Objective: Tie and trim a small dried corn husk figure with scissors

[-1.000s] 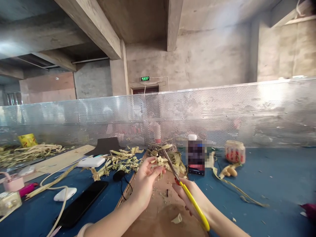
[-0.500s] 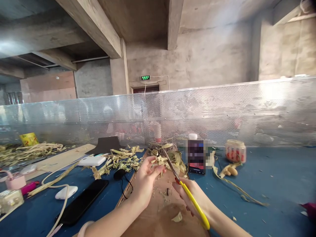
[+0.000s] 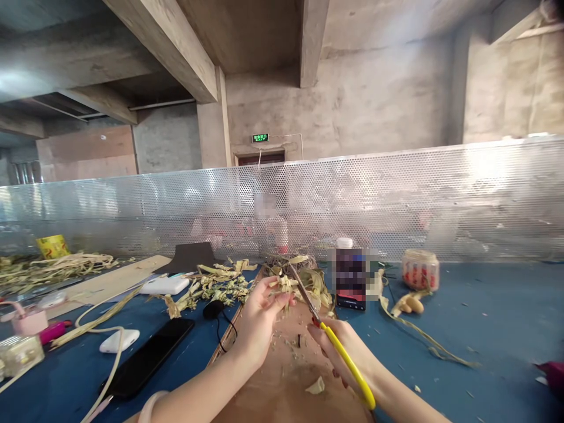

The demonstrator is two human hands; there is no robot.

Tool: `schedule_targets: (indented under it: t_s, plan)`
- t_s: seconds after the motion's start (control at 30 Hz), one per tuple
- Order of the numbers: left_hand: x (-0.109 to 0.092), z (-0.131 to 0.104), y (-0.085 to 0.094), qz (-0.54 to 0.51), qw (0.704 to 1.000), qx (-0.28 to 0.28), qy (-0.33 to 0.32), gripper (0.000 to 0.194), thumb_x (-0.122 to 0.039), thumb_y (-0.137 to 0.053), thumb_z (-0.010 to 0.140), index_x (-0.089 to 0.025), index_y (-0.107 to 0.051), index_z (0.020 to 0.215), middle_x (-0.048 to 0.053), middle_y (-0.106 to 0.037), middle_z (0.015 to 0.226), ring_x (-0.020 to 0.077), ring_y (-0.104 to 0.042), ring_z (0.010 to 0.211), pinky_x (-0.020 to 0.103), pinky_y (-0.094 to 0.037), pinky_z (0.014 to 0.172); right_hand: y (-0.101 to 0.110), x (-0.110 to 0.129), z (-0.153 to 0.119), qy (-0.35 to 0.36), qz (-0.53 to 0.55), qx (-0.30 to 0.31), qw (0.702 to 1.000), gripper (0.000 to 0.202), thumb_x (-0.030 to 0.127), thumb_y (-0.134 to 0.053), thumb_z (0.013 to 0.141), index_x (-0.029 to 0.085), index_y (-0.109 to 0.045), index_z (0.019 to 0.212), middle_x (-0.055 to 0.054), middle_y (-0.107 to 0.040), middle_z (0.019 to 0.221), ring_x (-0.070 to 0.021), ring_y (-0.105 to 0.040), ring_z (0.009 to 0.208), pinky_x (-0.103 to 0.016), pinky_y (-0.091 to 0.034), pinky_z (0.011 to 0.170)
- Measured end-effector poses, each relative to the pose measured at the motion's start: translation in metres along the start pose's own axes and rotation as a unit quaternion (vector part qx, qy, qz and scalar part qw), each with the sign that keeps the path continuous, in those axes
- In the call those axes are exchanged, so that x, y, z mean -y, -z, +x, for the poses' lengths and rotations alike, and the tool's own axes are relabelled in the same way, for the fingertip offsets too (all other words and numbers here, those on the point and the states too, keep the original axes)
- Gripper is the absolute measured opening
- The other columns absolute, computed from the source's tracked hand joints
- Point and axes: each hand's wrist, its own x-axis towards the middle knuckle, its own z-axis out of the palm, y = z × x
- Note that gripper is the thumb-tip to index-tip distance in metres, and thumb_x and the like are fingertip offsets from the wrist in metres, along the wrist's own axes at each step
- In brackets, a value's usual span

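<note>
Dried husk piece [image 3: 286, 284], pale and ragged, sits over the far half of the brown board [image 3: 273, 388], pinched between the thumb and fingers of my left hand [image 3: 261, 314]. My right hand [image 3: 352, 343] is curled around the yellow-handled scissors [image 3: 338, 345], whose blades point away from me, just beside the husk. I cannot tell whether the blades touch it, nor whether they are parted. Beyond my hands, a heap of dry leaves [image 3: 318, 289] lies toward the board's far end, and a pale scrap [image 3: 316, 386] rests on the board nearer to me. On the blue tabletop [image 3: 493, 311] to my left are a pile of greenish husk bits [image 3: 222, 292], a black phone [image 3: 154, 357] with a cable at its near end, and a white earbud case [image 3: 120, 341]. To my right stands an upright device with a blurred screen [image 3: 350, 282]; farther right is a clear jar [image 3: 420, 271] with red markings. Behind everything runs a perforated metal panel [image 3: 374, 200].
</note>
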Motion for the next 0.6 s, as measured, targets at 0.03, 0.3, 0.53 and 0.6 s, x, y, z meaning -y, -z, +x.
schedule_targets:
  t_s: [0.03,0.3,0.53,0.6]
  plan:
    - [0.0000,0.0000,0.0001,0.001,1.000,-0.001,0.000,0.030,-0.026,-0.068,0.070,-0.020,-0.055,0.097,0.004,-0.062,0.091,0.0141,-0.059,0.073,0.028,-0.044,0.075,0.0000,0.0000,0.0000,-0.001,0.000,0.001,1.000,0.032,0.040,-0.042,0.079,0.020,-0.033,0.055,0.005,-0.035,0.050,-0.0065,-0.035,0.044,-0.019,-0.027,0.040]
    - [-0.0025,0.0001,-0.0027,-0.006,1.000,-0.013,-0.007,0.029,-0.026,-0.069,0.068,-0.019,-0.060,0.094,0.005,-0.064,0.091,0.0139,-0.058,0.071,0.027,-0.044,0.072,-0.0011,-0.0018,-0.0001,-0.014,0.006,0.006,1.000,0.033,0.043,-0.043,0.078,0.021,-0.036,0.055,0.004,-0.040,0.050,-0.0070,-0.036,0.043,-0.019,-0.026,0.038]
    - [-0.0053,0.0047,0.0007,0.017,0.999,0.018,-0.027,0.024,-0.025,-0.066,0.071,-0.018,-0.062,0.094,0.004,-0.062,0.087,0.0132,-0.057,0.071,0.028,-0.042,0.075,0.0009,-0.0017,-0.0001,-0.033,0.001,0.027,0.999,0.035,0.045,-0.044,0.078,0.021,-0.035,0.055,0.004,-0.040,0.050,-0.0061,-0.034,0.041,-0.019,-0.024,0.037]
    - [-0.0061,0.0062,0.0022,0.029,0.999,0.023,-0.034,0.024,-0.024,-0.065,0.071,-0.018,-0.062,0.094,0.004,-0.062,0.087,0.0134,-0.056,0.072,0.028,-0.042,0.076,0.0009,-0.0021,-0.0007,-0.027,-0.003,0.029,0.999,0.034,0.044,-0.043,0.078,0.021,-0.035,0.055,0.004,-0.039,0.050,-0.0058,-0.033,0.041,-0.019,-0.024,0.037]
